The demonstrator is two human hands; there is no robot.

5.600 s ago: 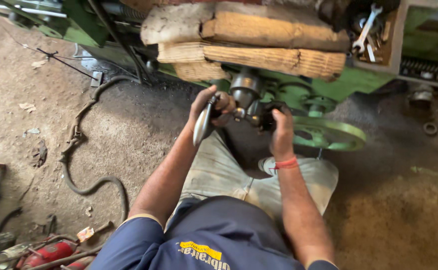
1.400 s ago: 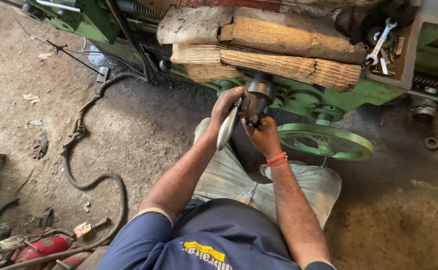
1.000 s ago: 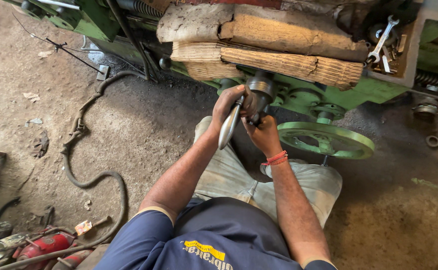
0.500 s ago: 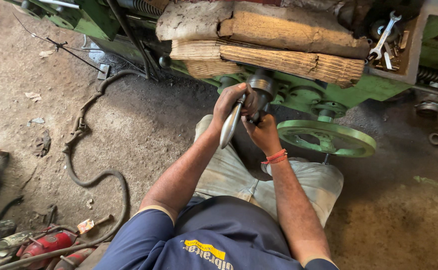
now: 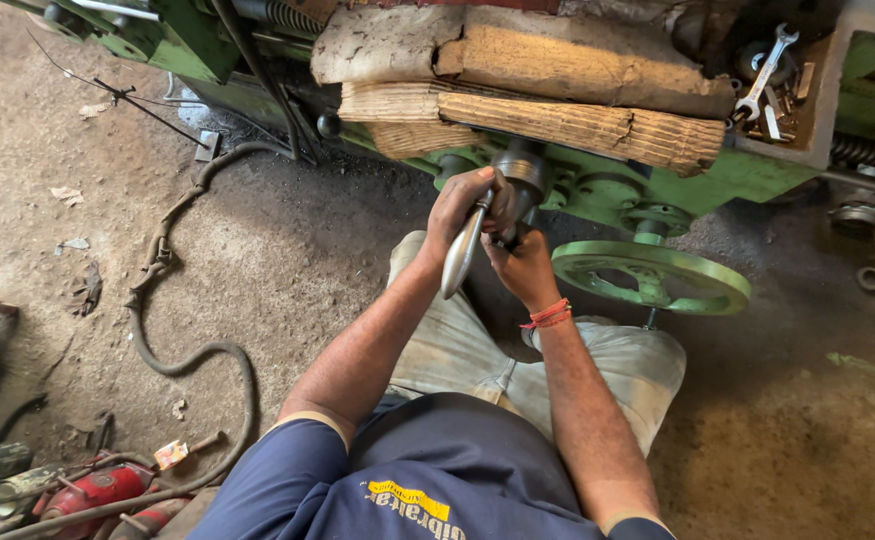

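Gripping still, left hand (image 5: 463, 205) round metal handle (image 5: 461, 255), right hand (image 5: 520, 262) clenched beside — barely shifted.

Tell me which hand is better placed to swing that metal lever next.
Left, probably. The left hand already grips the top of the metal lever by the round hub. The right hand sits below, against the hub, seemingly steadying it.

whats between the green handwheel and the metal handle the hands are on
In the head view, the right hand and its wrist with a red band sit between the metal handle and the green handwheel.
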